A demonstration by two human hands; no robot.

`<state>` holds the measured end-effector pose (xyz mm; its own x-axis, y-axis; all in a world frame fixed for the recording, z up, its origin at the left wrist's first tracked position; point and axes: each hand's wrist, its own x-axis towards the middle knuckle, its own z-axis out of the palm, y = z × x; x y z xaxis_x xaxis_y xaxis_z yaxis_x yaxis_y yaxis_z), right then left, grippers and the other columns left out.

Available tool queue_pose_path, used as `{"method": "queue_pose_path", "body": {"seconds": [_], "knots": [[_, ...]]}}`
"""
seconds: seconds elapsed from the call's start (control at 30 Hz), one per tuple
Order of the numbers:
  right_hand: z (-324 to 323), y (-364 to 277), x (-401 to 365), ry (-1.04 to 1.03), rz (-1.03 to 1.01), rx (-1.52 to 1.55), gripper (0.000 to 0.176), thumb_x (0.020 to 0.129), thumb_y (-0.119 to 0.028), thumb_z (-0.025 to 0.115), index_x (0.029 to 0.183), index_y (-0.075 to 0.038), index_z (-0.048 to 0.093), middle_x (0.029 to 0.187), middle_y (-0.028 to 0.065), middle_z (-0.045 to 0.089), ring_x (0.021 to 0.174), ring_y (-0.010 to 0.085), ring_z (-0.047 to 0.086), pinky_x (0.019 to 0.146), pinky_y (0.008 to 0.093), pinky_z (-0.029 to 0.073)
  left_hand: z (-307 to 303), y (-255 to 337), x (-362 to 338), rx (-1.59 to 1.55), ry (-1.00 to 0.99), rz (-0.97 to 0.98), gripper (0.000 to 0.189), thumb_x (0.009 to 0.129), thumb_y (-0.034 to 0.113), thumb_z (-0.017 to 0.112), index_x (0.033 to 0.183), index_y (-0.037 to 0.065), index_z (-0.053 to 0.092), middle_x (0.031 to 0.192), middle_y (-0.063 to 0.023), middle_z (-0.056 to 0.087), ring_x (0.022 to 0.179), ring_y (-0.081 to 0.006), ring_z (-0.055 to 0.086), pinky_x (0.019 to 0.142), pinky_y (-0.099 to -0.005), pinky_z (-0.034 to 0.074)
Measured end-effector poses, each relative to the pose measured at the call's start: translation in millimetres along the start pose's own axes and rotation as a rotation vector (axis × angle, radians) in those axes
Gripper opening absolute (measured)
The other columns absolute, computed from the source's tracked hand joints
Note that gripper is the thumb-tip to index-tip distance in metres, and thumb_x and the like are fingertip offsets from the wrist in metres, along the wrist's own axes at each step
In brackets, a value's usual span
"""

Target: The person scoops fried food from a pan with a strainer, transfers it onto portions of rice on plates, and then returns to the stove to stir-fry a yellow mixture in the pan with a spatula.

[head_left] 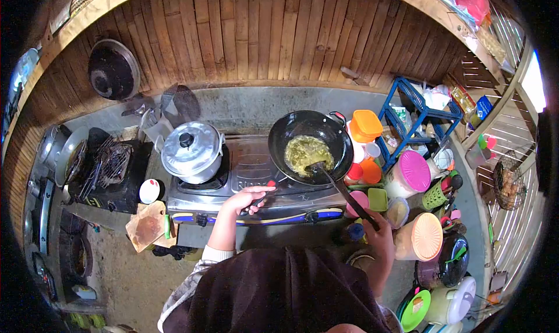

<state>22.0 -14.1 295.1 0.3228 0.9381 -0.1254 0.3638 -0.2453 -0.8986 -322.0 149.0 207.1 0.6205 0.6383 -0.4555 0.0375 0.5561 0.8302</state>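
A black wok [283, 125] sits on the right burner of the gas stove [250, 164], with bubbling yellowish oil or food [305, 149] in its bottom. My left hand [243, 200] is closed around the wok's black handle, which has a red part near the pan. In my right hand [379, 235] is the dark handle of a spatula [343, 188]. Its blade dips into the yellowish contents, at the lower right of the wok. Fine detail in the oil is too small to make out.
A lidded aluminium pot [189, 149] stands on the left burner. Plastic containers, among them an orange tub [365, 126] and a pink-lidded jar [412, 171], crowd the right side near a blue rack [402, 109]. A cutting board [148, 225] with a green-handled knife [167, 226] lies at left.
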Motion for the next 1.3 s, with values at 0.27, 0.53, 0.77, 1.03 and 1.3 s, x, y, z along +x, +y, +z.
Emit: {"method": "queue_pose_path", "body": {"seconds": [0.27,0.53,0.77,1.03,1.3], "knots": [[40.6,40.8,45.8,-0.011,-0.201,0.076,0.033,0.079,-0.006,0.058,0.111,-0.004,0.052,0.092,0.0078,0.058,0.078,0.0138,0.054,0.069,0.0268,0.044,-0.5,-1.3,1.7,0.026,-0.005,0.001,0.036,0.092,0.016,0.038,0.127,0.024,0.043,0.064,0.0001,0.044,0.044,-0.0053,0.034,0.037,-0.0175,0.027],[75.3,50.9,86.3,0.01,-0.455,-0.091,0.035,0.081,-0.009,0.056,0.115,-0.004,0.049,0.088,0.0095,0.057,0.072,0.0148,0.055,0.062,0.0286,0.045,-0.7,-0.4,0.4,0.004,-0.015,-0.005,0.036,0.092,0.017,0.038,0.127,0.024,0.043,0.066,0.0002,0.043,0.044,-0.0049,0.034,0.036,-0.0169,0.025],[89.1,40.0,97.5,0.011,-0.4,0.042,0.04,0.082,-0.008,0.054,0.12,-0.003,0.046,0.081,0.0087,0.057,0.062,0.0151,0.054,0.058,0.0282,0.045,-3.6,-4.3,2.9,0.006,-0.037,0.021,0.037,0.091,0.017,0.039,0.127,0.024,0.043,0.065,0.0004,0.043,0.044,-0.0054,0.035,0.037,-0.0172,0.026],[64.0,83.5,114.6,0.107,-0.366,-0.171,0.034,0.079,-0.012,0.058,0.113,-0.004,0.052,0.085,0.0102,0.06,0.073,0.0188,0.056,0.069,0.0282,0.045,-4.7,-5.4,3.9,0.013,-0.028,0.02,0.036,0.091,0.017,0.04,0.127,0.023,0.044,0.065,0.0,0.044,0.044,-0.0058,0.035,0.037,-0.0177,0.027],[21.5,48.2,62.3,0.111,-0.29,0.168,0.027,0.079,-0.009,0.058,0.105,-0.002,0.057,0.09,0.0083,0.061,0.074,0.017,0.056,0.07,0.028,0.044,-4.0,-6.3,5.0,0.007,-0.027,0.025,0.036,0.092,0.017,0.04,0.126,0.023,0.044,0.064,0.0001,0.044,0.044,-0.0058,0.035,0.036,-0.0177,0.026]]}}
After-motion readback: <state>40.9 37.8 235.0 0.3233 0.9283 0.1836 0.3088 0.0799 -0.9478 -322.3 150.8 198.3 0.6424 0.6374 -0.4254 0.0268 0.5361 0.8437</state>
